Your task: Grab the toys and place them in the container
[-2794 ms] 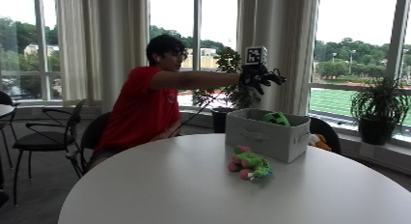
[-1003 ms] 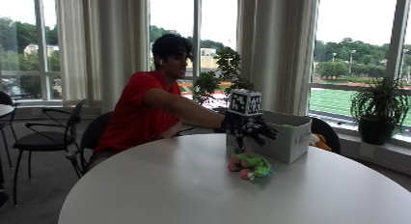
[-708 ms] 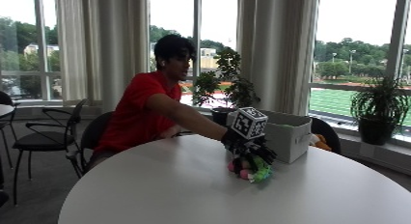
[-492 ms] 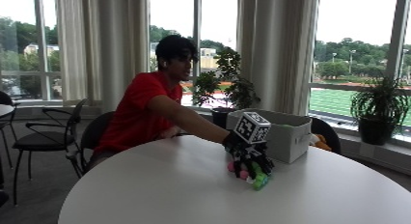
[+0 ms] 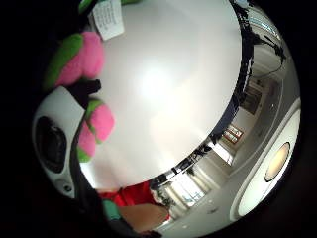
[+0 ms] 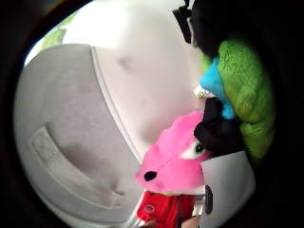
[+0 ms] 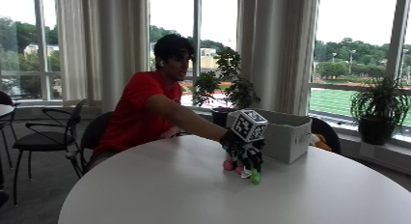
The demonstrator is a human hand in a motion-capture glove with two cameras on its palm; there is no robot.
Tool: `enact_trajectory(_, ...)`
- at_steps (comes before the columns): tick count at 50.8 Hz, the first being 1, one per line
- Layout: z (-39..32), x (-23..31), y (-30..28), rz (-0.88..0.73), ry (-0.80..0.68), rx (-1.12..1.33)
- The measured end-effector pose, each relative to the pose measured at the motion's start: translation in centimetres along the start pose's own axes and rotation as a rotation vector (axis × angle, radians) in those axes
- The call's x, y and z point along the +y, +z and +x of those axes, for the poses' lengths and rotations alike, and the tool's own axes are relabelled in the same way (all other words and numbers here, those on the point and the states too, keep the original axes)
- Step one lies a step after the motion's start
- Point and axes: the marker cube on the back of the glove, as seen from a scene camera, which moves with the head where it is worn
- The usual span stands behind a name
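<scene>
We see one person in a red shirt seated at a round white bench, reaching forward with one gloved right hand. On the bench we count one plush toy, pink and green with a blue patch, lying just in front of one grey fabric container. The hand lies on top of the toy, its fingers curled down around the plush; the thumb-side palm view shows the toy's pink face and green body close against the palm, with the container wall beside it. Three seconds ago the hand was raised above the container; since then it has come down onto the toy. The toy and container lie where they were.
</scene>
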Motion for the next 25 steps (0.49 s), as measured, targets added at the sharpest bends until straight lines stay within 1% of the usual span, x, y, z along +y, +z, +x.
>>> enact_trajectory(12,0.6,1.0,1.3,0.334,-0.037,-0.076)
enact_trajectory(16,0.7,1.3,1.4,0.390,-0.049,-0.082)
enact_trajectory(25,0.3,2.8,0.0,0.461,-0.066,-0.112)
